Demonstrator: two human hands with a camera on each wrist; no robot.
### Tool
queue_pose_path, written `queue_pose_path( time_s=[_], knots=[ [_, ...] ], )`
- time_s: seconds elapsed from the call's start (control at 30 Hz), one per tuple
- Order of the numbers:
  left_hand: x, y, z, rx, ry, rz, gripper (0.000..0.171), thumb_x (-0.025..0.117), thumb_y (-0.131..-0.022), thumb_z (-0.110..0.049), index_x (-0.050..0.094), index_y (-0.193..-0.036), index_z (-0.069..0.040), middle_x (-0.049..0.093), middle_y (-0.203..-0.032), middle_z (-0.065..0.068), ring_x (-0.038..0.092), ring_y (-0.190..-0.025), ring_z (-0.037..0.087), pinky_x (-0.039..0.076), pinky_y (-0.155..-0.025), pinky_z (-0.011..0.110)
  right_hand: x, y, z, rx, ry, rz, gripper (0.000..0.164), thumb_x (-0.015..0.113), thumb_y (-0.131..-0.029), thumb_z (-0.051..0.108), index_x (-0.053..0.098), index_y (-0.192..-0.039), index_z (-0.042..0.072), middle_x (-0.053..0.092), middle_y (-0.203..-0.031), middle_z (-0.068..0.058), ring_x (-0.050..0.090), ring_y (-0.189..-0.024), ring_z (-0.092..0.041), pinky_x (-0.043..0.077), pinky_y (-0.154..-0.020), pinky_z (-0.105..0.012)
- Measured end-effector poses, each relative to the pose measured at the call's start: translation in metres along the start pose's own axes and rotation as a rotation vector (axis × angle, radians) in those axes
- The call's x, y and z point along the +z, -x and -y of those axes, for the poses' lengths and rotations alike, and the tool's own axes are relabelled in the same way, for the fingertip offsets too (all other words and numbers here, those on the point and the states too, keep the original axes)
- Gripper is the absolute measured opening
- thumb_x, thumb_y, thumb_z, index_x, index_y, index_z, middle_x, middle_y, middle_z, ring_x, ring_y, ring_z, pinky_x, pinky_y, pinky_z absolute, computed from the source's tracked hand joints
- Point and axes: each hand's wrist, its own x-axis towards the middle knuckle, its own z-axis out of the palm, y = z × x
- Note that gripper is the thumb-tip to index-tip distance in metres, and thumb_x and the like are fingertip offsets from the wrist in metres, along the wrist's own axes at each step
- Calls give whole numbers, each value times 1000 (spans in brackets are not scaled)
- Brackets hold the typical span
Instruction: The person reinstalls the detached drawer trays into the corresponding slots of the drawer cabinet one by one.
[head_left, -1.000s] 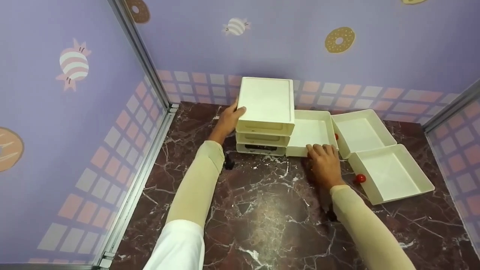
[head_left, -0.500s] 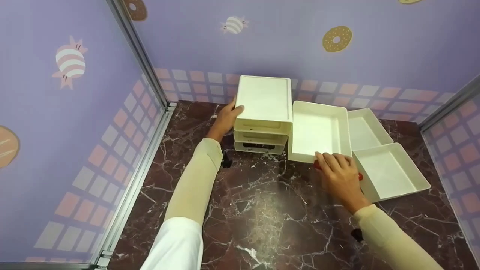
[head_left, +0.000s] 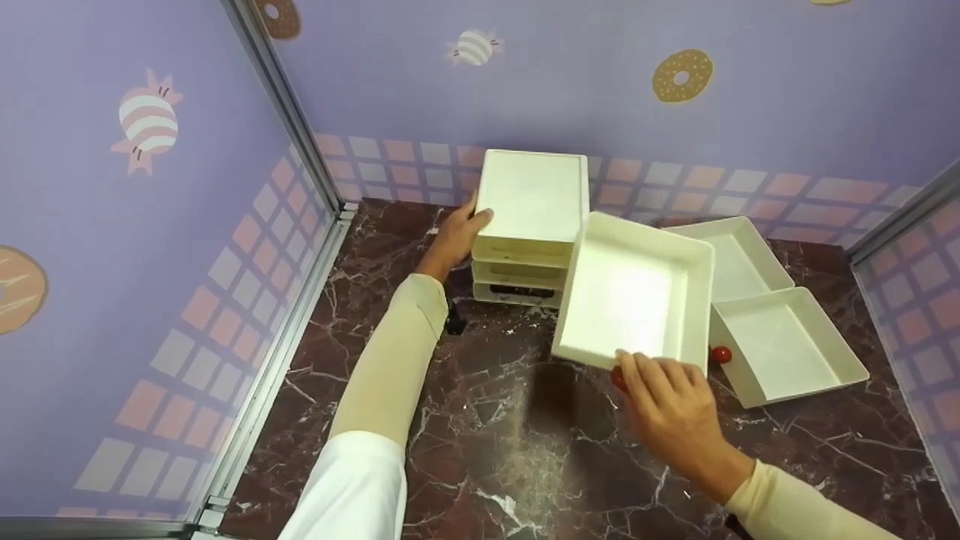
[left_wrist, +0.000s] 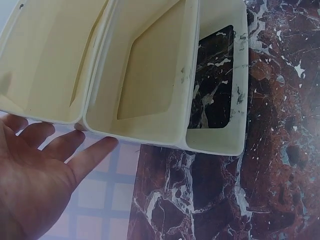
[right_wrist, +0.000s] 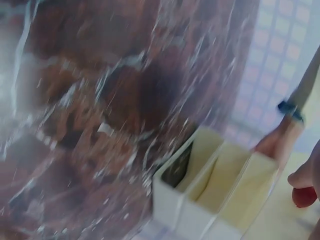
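A cream drawer cabinet (head_left: 532, 196) with three open slots stands against the back wall. My left hand (head_left: 455, 238) lies against its left side, thumb at the top edge; in the left wrist view the fingers (left_wrist: 95, 156) stretch along the side wall. My right hand (head_left: 671, 409) grips a cream drawer (head_left: 634, 289) by its front wall, at the red round knob (head_left: 618, 379). This drawer is tilted and raised over the floor, its inside bare. In the right wrist view, the thumb (right_wrist: 302, 175) presses beside the red knob (right_wrist: 304, 196).
Two more cream drawers lie to the right, one at the back (head_left: 739, 255) and one nearer (head_left: 795, 345) with a red knob (head_left: 721, 355). Purple patterned walls (head_left: 562, 82) enclose the dark marbled surface (head_left: 480, 442). White flecks lie before the cabinet.
My right hand has lifted the drawer from beside the cabinet and drawn it nearer, tilting it. It now overlaps the cabinet's right edge in view. The left hand has stayed on the cabinet.
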Motion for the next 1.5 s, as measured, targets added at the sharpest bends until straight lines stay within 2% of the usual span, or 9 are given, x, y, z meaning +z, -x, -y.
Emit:
queue_pose_path(
  time_s=[0.13,0.27,0.4,0.53,0.63,0.8,1.03,1.3,1.5],
  knots=[
    [1,-1,0,8,17,7,75,49,-103,-51,18,-165,-21,27,-169,4,27,-156,23,21,-128,37,-3,-2,21,-41,-67,7,32,65,-88,18,76,-111,-2,73,-90,-16,64,-66,-33,51,-49,-46],
    [0,-1,0,17,38,15,77,49,-103,-49,17,-165,-17,25,-169,3,24,-156,22,19,-129,36,1,7,38,-75,-108,101,35,63,-90,19,74,-116,-1,73,-94,-13,65,-70,-28,53,-52,-43],
    [-1,1,1,-3,23,27,77,48,-103,-53,15,-165,-21,24,-170,2,23,-157,22,19,-129,37,11,19,53,-125,-120,221,41,54,-92,20,71,-124,1,70,-101,-8,63,-77,-24,53,-56,-39],
    [-2,3,0,-22,5,43,78,46,-103,-57,14,-166,-24,22,-171,1,21,-158,23,18,-129,43,29,30,68,-187,-114,316,47,57,-88,26,67,-129,5,67,-105,-3,60,-80,-19,53,-59,-35],
    [-1,2,0,-15,-2,39,78,46,-103,-56,14,-166,-22,22,-171,2,21,-158,23,19,-129,43,47,35,80,-211,-111,364,52,64,-83,31,66,-130,8,65,-107,-1,59,-81,-17,54,-61,-32],
    [-2,1,2,-20,-10,22,78,47,-103,-55,16,-165,-21,25,-170,4,24,-157,24,20,-129,41,79,37,96,-206,-122,381,52,67,-79,28,67,-127,9,64,-106,0,57,-80,-17,51,-60,-30],
    [0,2,0,-55,-19,28,78,45,-102,-61,14,-165,-28,21,-171,1,20,-158,23,17,-129,43,108,36,96,-172,-81,398,45,60,-86,24,67,-127,9,62,-104,0,56,-79,-19,52,-60,-33],
    [-1,1,0,-37,-19,20,76,46,-103,-56,16,-165,-25,25,-170,2,22,-157,22,19,-129,39,116,41,91,-165,-103,469,60,73,-74,17,62,-132,5,60,-107,-2,56,-81,-20,54,-58,-32],
    [-1,2,-1,-48,-13,38,76,45,-103,-58,12,-165,-29,22,-171,3,21,-158,24,19,-129,42,127,43,92,-150,-95,452,53,73,-81,23,64,-131,7,61,-103,-1,56,-75,-18,50,-47,-28]
  ],
)
